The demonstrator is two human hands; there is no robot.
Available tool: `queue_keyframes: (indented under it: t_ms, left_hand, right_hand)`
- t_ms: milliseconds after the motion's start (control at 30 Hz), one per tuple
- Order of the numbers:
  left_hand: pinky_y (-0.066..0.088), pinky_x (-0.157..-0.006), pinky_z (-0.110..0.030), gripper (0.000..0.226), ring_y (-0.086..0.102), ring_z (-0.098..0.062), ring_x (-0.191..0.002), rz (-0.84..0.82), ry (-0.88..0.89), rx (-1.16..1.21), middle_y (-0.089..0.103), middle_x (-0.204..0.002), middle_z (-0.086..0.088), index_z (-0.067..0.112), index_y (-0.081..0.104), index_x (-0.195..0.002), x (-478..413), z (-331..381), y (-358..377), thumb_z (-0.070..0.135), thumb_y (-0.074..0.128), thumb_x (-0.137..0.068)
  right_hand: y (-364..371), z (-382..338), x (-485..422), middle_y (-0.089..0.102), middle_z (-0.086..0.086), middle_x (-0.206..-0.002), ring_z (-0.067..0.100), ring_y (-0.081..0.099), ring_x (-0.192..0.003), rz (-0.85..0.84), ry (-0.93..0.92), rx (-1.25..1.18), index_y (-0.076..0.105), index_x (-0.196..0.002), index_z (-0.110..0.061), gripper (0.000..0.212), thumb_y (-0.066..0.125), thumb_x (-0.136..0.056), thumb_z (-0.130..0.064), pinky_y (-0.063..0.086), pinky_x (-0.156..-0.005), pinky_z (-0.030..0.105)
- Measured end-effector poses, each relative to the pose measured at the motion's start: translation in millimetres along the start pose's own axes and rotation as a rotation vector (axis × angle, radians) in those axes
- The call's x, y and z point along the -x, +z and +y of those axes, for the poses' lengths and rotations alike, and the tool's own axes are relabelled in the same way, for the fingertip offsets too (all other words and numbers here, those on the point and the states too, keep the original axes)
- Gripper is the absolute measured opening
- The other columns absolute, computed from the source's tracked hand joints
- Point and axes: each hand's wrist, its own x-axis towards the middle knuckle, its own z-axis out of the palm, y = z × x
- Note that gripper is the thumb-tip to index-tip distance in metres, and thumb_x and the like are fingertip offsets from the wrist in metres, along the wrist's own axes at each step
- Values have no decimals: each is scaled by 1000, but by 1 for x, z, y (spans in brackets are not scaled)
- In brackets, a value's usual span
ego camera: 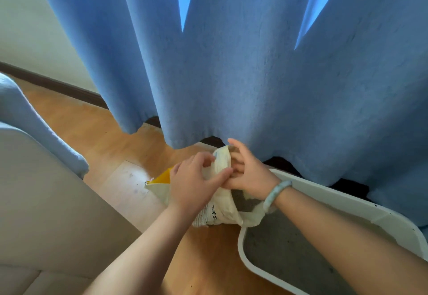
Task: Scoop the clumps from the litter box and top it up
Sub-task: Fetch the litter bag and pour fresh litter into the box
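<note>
Our left hand (194, 179) and right hand (251, 175) both grip the bag (222, 205) beside the box (324, 192); we judge topping up in hand, scooping unclear.

Litter bag (222, 204): cream-white, black print, one yellow corner; crumpled, leaning on the floor against the box's left end, its top gripped by the left hand (192, 183) and right hand (250, 176).
Litter box (335, 196): white plastic tray, rounded corners, open top, flat on the floor.
Litter (289, 248): grey, fine-grained, covering the tray's bottom.
</note>
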Motion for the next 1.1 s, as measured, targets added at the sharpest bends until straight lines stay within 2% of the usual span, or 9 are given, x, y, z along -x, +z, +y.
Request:
queue_keyframes:
  t_ms: [133, 267, 400, 533, 633, 833, 933, 1000, 1100]
  left_hand:
    - [40, -83, -32, 65, 52, -5, -89, -29, -83, -99, 55, -92, 18, 30, 50, -97, 2, -2, -8, 81, 56, -57]
    - [44, -73, -30, 54, 55, -12, -88, -71, -131, -128, 55, -97, 11, 25, 51, -104, -1, -18, -6, 65, 63, -70]
    - [39, -70, -28, 31, 57, -16, -93, -73, -228, -66, 61, -101, 4, 21, 58, -106, -1, -37, -6, 43, 62, -84]
    - [41, -69, -31, 22, 59, -20, -91, -9, -282, -33, 66, -96, 2, 21, 64, -106, -3, -49, -12, 33, 60, -88]
    - [47, -71, -38, 18, 60, -23, -87, 23, -291, -29, 68, -89, 1, 21, 66, -100, -8, -52, -11, 32, 59, -88]
    - [46, -71, -34, 22, 61, -18, -89, 66, -268, -8, 68, -94, 4, 24, 65, -106, -9, -61, -6, 35, 60, -87]
    - [42, -71, -29, 29, 61, -16, -93, 73, -261, 9, 68, -100, 7, 25, 62, -112, -9, -66, -4, 39, 60, -87]
    - [46, -73, -31, 32, 62, -17, -94, 78, -267, 36, 68, -104, 8, 24, 56, -113, -9, -68, -3, 41, 61, -86]
    - [50, -68, -39, 33, 62, -19, -83, 76, -287, 39, 65, -91, 8, 23, 46, -100, -8, -69, -2, 42, 65, -82]
  right_hand:
    - [13, 0, -6, 32, -15, -148, 7, 40, -130, -151, 11, 146, -1, -139, -53, 111, 79, -69, -21, 36, -109, 41]
    - [15, 2, -6, 26, -14, -151, 2, 39, -128, -245, 11, 231, -2, -145, -43, 102, 71, -79, -14, 36, -108, 30]
    - [12, 10, -5, 31, -18, -147, -2, 40, -125, -226, -26, 331, 17, -145, -38, 81, 66, -84, -18, 40, -102, 24]
    - [8, 31, -3, 44, -16, -132, -1, 44, -116, -38, -56, 464, 49, -130, -33, 48, 65, -84, -26, 41, -98, 22]
    - [13, 49, 2, 36, -15, -128, 1, 39, -115, 55, -9, 525, 57, -120, -33, 38, 65, -84, -30, 34, -94, 17]
    - [39, 64, 0, 14, -12, -147, 8, 28, -128, -35, 94, 422, 50, -127, -41, 50, 68, -82, -33, 28, -105, 24]
    - [51, 67, -8, 22, -8, -145, 4, 33, -119, -63, 120, 370, 41, -135, -38, 63, 71, -79, -31, 32, -97, 18]
    - [56, 70, -12, 30, -9, -136, 6, 38, -117, -70, 137, 379, 36, -137, -39, 71, 73, -77, -31, 35, -92, 18]
    - [61, 72, -17, 34, -10, -131, 9, 40, -115, -40, 146, 418, 33, -137, -39, 75, 73, -75, -23, 38, -89, 20]
